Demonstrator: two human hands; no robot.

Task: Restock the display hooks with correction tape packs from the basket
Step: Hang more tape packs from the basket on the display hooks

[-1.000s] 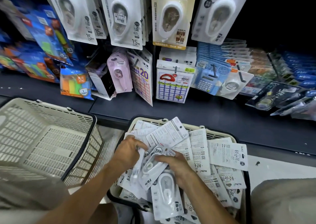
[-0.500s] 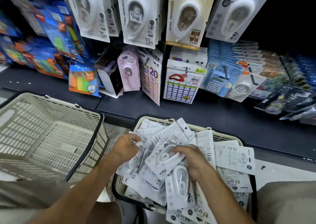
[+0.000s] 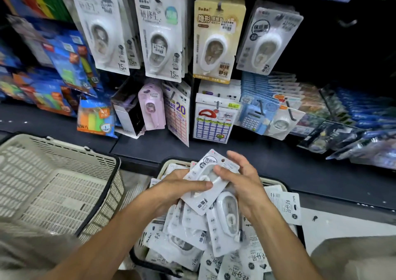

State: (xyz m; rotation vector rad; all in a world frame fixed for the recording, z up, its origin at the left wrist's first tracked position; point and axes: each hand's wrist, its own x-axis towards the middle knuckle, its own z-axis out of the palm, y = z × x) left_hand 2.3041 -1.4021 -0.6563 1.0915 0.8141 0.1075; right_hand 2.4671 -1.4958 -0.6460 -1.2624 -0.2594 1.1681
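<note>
Both hands, left (image 3: 182, 188) and right (image 3: 240, 181), pinch one pack (image 3: 211, 185) over the basket (image 3: 276, 182); likely light, stiff-carded, slick-blistered; best held below its 12 o'clock hang hole.

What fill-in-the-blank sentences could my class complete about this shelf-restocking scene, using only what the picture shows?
1. Both hands, the left hand and the right hand, hold one white carded correction tape pack above the ____.
2. The cream slatted plastic basket on the left holds ____ packs.
3. The beige-yellow carded pack hangs ____ the red-and-blue label sheet pack.
4. The black shelf lies ____ the full basket.

Missing words: basket; no; above; behind
</note>
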